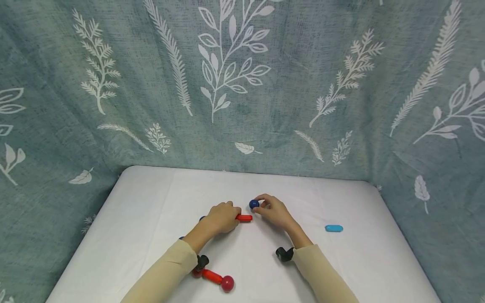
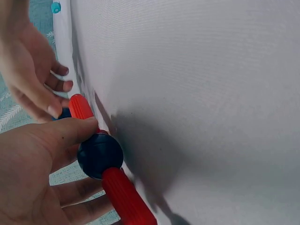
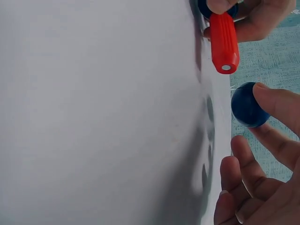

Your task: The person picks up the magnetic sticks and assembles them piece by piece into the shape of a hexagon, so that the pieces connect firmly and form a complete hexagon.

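My left hand (image 1: pixel 223 218) grips a joined piece above the white table. In the left wrist view its thumb and fingers are around a dark blue ball (image 2: pixel 100 156), from which one ribbed red rod (image 2: pixel 80 106) points toward the right hand and another red rod (image 2: pixel 129 197) extends the opposite way. A pale round spot marks the first rod's free end in the right wrist view. Thumb and index finger of my right hand (image 1: pixel 274 211) pinch a loose blue ball (image 3: pixel 250 105), held a short gap from that end; its other fingers are loosely bent.
A light blue rod (image 1: pixel 334 228) lies on the white table (image 1: pixel 379 261) at the right. Near the front, a red rod (image 1: pixel 212 276) joins two red balls, one (image 1: pixel 227 283) fully visible. Bits of blue (image 1: pixel 182 238) show beside the left forearm. Patterned green cloth (image 1: pixel 280 139) hangs behind.
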Demonstrator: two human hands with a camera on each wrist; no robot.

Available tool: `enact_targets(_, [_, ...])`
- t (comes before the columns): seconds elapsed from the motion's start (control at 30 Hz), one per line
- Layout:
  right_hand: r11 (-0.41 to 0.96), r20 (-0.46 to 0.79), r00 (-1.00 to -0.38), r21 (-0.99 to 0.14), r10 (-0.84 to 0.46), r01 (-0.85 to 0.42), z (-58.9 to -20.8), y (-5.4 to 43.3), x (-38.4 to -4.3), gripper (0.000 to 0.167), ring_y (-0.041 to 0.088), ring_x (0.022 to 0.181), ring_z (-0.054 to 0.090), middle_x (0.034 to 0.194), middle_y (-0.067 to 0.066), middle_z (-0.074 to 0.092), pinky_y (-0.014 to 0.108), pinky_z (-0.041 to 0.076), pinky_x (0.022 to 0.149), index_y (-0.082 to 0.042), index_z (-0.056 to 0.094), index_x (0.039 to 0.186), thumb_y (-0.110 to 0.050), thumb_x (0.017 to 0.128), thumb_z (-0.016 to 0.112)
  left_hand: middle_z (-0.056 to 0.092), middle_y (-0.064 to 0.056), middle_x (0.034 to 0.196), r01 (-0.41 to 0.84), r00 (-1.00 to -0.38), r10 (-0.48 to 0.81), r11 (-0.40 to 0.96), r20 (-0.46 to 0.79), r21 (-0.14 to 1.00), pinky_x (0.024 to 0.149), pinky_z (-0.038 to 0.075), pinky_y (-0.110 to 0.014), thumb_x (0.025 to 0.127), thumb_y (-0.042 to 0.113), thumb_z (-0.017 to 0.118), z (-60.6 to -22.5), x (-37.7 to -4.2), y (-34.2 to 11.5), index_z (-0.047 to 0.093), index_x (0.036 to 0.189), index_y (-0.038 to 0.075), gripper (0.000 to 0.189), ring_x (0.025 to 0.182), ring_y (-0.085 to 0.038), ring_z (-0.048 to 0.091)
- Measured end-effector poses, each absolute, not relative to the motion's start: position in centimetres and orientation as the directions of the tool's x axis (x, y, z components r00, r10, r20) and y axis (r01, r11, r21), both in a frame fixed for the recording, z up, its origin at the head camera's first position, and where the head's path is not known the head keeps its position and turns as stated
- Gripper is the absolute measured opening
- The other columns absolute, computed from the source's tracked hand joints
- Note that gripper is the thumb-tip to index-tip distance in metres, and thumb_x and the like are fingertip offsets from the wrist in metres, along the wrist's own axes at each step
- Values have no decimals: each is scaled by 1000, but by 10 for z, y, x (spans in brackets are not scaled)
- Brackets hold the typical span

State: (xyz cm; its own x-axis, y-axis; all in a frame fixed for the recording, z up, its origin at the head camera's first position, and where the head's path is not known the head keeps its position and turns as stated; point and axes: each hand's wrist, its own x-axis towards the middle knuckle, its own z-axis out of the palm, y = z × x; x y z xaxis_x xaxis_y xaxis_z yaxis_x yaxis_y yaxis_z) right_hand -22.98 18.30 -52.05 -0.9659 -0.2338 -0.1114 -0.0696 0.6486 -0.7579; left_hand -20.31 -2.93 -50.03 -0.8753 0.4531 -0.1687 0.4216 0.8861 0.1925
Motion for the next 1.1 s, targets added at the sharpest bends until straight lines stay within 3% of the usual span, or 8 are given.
enact_targets(0.3, [647,-87,-970,-758,-227,-83,-525,195,-209,34,20,82,55,95,4,61,37,45,68,-17,67,123,-27,91,75,59,-3,93,421,-877,454,884,-160,202,72,52,-36,95,26,68,-503,-203,-31,72,116,17,23,79,-16,53])
enact_targets(0.6, [629,-78,-969,-772,-235,-90,-533,198,-194,30,19,68,49,91,3,59,34,40,60,-14,67,118,-23,91,75,60,-3,93,430,-870,466,877,-161,215,73,52,-38,95,26,68,-497,-200,-31,71,115,16,23,80,-17,56])
enact_targets(1.1, [626,-55,-965,-770,-258,-123,-531,193,-188,29,17,68,50,89,1,60,31,40,59,-13,67,117,-18,91,75,60,-4,96,430,-866,471,873,-168,231,75,52,-39,95,26,68,-498,-201,-31,71,116,17,23,83,-19,56])
